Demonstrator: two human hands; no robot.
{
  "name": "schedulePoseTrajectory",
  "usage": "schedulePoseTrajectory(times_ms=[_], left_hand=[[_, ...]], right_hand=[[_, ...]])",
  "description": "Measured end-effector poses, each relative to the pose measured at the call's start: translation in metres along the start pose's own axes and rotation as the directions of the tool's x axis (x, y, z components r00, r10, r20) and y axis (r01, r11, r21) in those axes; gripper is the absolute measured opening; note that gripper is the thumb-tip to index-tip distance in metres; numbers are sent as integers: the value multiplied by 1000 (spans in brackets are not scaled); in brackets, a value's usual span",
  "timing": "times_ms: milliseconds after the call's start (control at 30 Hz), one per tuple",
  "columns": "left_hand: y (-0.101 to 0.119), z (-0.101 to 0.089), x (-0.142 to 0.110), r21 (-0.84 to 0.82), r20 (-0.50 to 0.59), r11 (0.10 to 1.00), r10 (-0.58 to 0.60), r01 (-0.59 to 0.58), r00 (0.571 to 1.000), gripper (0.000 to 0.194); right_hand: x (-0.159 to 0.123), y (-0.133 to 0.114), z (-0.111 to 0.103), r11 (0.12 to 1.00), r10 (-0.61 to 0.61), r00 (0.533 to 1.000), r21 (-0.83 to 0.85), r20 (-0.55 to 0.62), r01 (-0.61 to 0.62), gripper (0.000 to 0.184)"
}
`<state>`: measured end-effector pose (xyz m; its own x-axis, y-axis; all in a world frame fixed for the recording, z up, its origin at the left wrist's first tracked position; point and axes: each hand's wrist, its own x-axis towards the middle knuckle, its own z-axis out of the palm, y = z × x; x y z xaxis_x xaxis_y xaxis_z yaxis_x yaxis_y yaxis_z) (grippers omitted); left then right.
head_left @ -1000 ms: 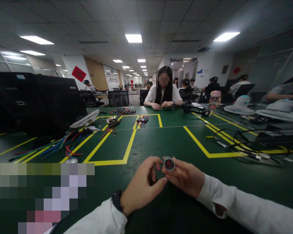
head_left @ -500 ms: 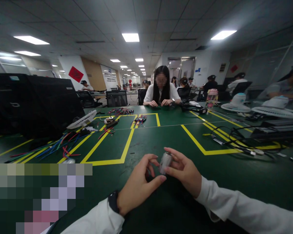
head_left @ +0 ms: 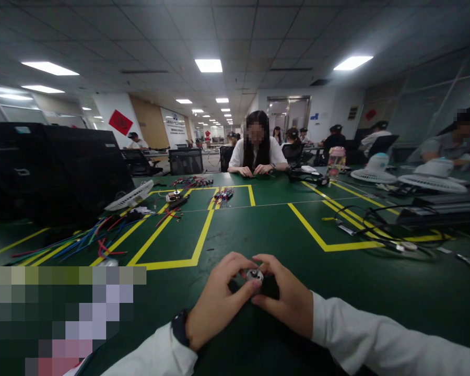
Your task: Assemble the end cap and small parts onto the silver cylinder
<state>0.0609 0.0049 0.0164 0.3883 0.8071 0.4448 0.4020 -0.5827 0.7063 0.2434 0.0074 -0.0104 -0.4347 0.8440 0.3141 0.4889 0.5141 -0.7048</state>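
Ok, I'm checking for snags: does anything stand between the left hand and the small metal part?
Nothing visible does: the left hand holds the small metal part between thumb and fingers. The right hand curves around the other side; whether it touches the part is unclear.

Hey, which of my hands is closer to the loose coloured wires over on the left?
Left. Your left hand, at the small metal part, is to the right of the wires; your right hand is farther right.

Metal cylinder (head_left: 254,274) in left hand (head_left: 218,295)
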Motion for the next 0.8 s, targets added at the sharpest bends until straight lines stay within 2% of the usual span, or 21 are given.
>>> schedulePoseTrajectory(times_ms=[167,267,567,700,800], left_hand=[[-1,-1,0,-15,-41,1000,-3,3,999,14],[-3,-1,1,-19,-66,999,-29,28,997,17],[-3,1,0,-19,-78,1000,2,-4,997,16],[-4,0,1,9,-182,1000,30,-29,983,14],[-10,-5,2,32,-231,999,-10,18,973,15]], right_hand=[[-1,-7,-3,997,-44,998,-60,41,46,44],[-1,-10,-5,995,-38,998,-86,46,41,45],[-1,-13,-6,987,-13,998,-159,61,23,43],[-1,-17,-7,984,-11,997,-174,73,24,43],[-1,-18,-12,983,7,997,-182,74,7,40]])
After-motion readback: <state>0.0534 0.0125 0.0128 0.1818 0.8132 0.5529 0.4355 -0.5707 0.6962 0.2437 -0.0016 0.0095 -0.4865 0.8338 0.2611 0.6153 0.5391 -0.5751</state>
